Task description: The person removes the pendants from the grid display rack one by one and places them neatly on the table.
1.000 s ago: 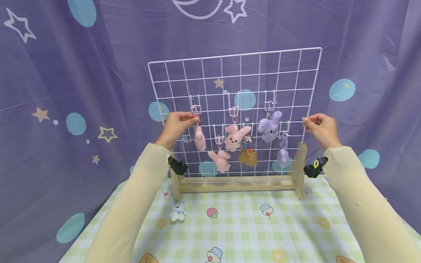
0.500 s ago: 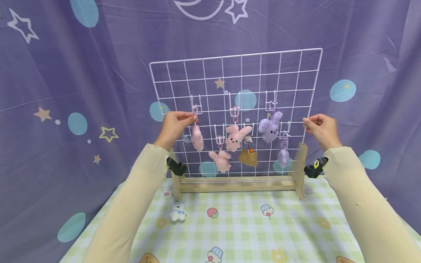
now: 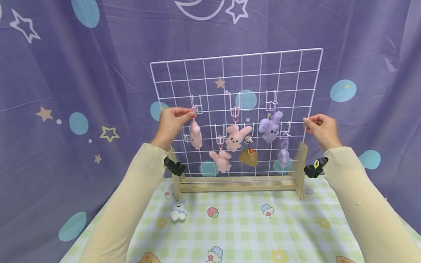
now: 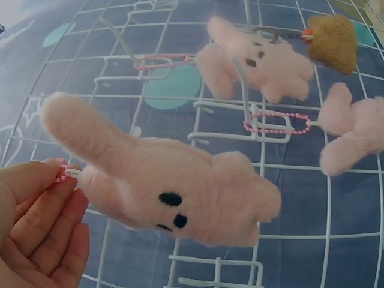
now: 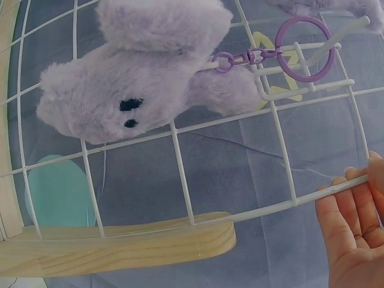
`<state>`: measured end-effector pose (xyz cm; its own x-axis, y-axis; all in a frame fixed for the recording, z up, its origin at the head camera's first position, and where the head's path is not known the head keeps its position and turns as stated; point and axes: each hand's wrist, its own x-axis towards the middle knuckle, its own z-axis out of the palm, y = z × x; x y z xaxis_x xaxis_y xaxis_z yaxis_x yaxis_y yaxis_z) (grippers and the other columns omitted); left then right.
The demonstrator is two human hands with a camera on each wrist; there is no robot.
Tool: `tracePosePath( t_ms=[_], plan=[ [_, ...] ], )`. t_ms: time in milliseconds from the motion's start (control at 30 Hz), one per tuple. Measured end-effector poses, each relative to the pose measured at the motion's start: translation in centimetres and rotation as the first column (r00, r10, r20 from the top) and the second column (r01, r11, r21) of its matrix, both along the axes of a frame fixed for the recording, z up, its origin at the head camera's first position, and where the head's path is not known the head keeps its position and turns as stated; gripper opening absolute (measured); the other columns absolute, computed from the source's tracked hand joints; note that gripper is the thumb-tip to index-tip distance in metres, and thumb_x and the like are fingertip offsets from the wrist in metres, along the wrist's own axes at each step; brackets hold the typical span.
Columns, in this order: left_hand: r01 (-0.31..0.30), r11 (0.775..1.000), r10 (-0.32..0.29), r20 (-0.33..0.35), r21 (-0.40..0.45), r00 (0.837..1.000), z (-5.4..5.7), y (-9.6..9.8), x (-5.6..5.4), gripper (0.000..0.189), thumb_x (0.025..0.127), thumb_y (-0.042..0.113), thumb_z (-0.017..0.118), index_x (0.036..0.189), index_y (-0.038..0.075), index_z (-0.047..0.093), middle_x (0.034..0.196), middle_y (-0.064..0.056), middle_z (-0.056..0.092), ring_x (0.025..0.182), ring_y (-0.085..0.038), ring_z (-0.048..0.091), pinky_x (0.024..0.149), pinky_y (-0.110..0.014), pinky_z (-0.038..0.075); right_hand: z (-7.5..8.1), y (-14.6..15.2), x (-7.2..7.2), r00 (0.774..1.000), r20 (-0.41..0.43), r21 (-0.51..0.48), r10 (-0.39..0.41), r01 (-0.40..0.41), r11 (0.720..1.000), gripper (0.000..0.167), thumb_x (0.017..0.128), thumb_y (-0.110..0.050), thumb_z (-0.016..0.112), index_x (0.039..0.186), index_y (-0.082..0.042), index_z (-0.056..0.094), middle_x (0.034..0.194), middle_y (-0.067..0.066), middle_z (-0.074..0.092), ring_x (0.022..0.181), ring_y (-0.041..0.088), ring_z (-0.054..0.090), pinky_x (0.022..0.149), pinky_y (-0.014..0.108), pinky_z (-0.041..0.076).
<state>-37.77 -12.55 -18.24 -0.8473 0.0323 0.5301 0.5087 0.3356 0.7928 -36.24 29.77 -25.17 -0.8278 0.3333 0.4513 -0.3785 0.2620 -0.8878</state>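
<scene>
**Left hand on plush chain, right hand on grid edge**

Your left hand [image 3: 171, 125] pinches a pink bead chain [image 4: 62, 171] between thumb and index finger. The held pink plush [image 3: 195, 136] hangs just below your fingertips, at six o'clock. A hook [image 3: 200, 109] stands beside the chain; cannot tell whether the chain is looped over it. Your right hand [image 3: 323, 128] pinches the white wire grid [image 3: 241, 55] by its side edge, well apart from the plush, at about three o'clock.

Outward from the held plush: lower pink plush [image 3: 220, 161] between four and five; middle pink plush [image 3: 234, 138] at three; brown plush [image 3: 249, 157] at four; upper purple plush [image 3: 270, 128] at three; lower purple plush [image 3: 283, 157] between three and four.

Between views: left wrist shows dark face marks [image 4: 170, 198] on your held plush; head has it edge-on. Right wrist shows the lower purple plush's eyes and purple ring [image 5: 280, 51] plainly. Only head shows the white plush [image 3: 178, 212], between six and seven, on the checked cloth [image 3: 243, 230]. Farthest back: purple curtain [image 3: 98, 73].
</scene>
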Motion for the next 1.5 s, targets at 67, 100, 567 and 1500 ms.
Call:
tracePosePath(
  t_ms=[67,100,567,1500],
  plan=[
    [-0.004,1.000,0.004,-0.006,0.002,1.000,0.2,0.0,0.3,0.026,0.085,0.017,0.071,0.103,-0.002,0.070,0.096,-0.008,0.072,0.083,-0.005,0.066,0.072,-0.019,0.048,0.0,0.0,0.0,1.000,0.005,0.010,-0.004,0.004,1.000,0.011,0.090,-0.012,0.063,0.086,-0.004,0.056,0.066,-0.014,0.056,0.063,-0.004,0.057,0.061,0.012,0.051],
    [-0.004,1.000,0.004,-0.006,0.007,1.000,0.3,0.0,0.4,0.026,0.085,0.017,0.071,0.102,-0.002,0.070,0.096,-0.008,0.072,0.083,-0.005,0.066,0.072,-0.019,0.048,0.0,0.0,0.0,1.000,0.006,0.019,-0.009,0.009,1.000,0.012,0.090,-0.012,0.063,0.086,-0.004,0.055,0.066,-0.015,0.056,0.063,-0.004,0.057,0.062,0.012,0.051],
    [0.056,0.996,-0.052,-0.060,0.073,0.997,1.2,-0.6,2.1,0.028,0.084,0.016,0.072,0.102,-0.006,0.069,0.087,0.001,0.073,0.083,-0.004,0.067,0.080,-0.019,0.050,0.0,0.1,-0.1,1.000,0.018,0.039,-0.003,0.002,0.999,0.015,0.091,-0.014,0.062,0.090,-0.001,0.055,0.067,-0.015,0.057,0.065,-0.005,0.058,0.063,0.012,0.051],
    [0.099,0.993,-0.101,-0.025,-0.070,0.995,-4.7,-2.9,6.7,0.025,0.084,0.018,0.072,0.097,-0.004,0.071,0.093,-0.012,0.072,0.082,-0.005,0.068,0.074,-0.020,0.053,-0.1,0.2,0.0,1.000,0.005,0.008,0.022,-0.022,1.000,0.011,0.090,-0.012,0.062,0.085,-0.004,0.056,0.067,-0.013,0.058,0.063,-0.003,0.058,0.061,0.012,0.051]
  ],
)
